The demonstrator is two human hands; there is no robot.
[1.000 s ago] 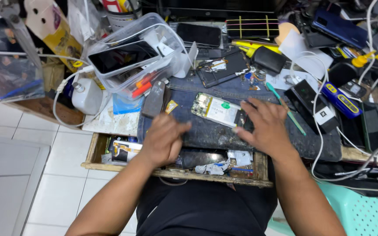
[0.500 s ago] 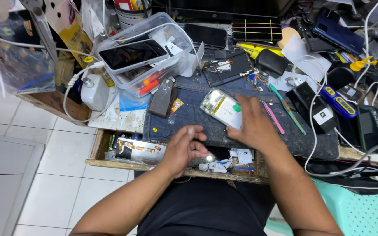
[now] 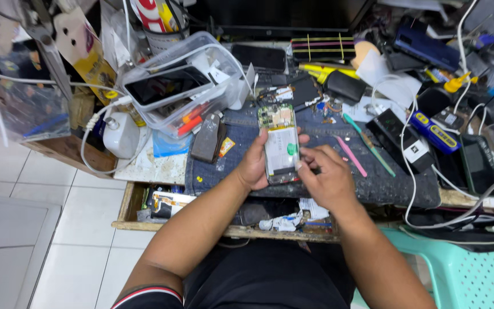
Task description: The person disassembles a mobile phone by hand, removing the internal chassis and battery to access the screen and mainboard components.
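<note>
An opened phone (image 3: 281,143), its back cover off so that the circuit board at the top and a white battery with a green sticker are exposed, is held above the dark mat (image 3: 367,183) on the counter (image 3: 144,166). It is gripped along its left edge by the left hand (image 3: 254,166), whose fingers are curled narrowly around the body, the thumb lying over the front edge. The right hand (image 3: 326,180) is placed against the phone's right edge, with the fingertips (image 3: 299,165) pinched close together and touching the battery area just beside the green sticker; whether anything small is held between them cannot be told.

Just beyond the right fingers, a pink spudger (image 3: 350,155) and a green tool (image 3: 368,143) are laid on the mat. To the left of the left fingers, a dark grey wedge-shaped block (image 3: 207,142) is seen, and farther left a clear plastic tub (image 3: 172,97) holding a phone with a dark screen. A white bottle (image 3: 120,134) is set near the tub. Beyond the held phone, another dismantled phone (image 3: 293,94) is lying on the counter. Well to the right of the right fingers, a black box (image 3: 402,140) and white cables (image 3: 413,194) are spread. Beneath both hands, an open wooden drawer (image 3: 127,214) with scraps is visible.
</note>
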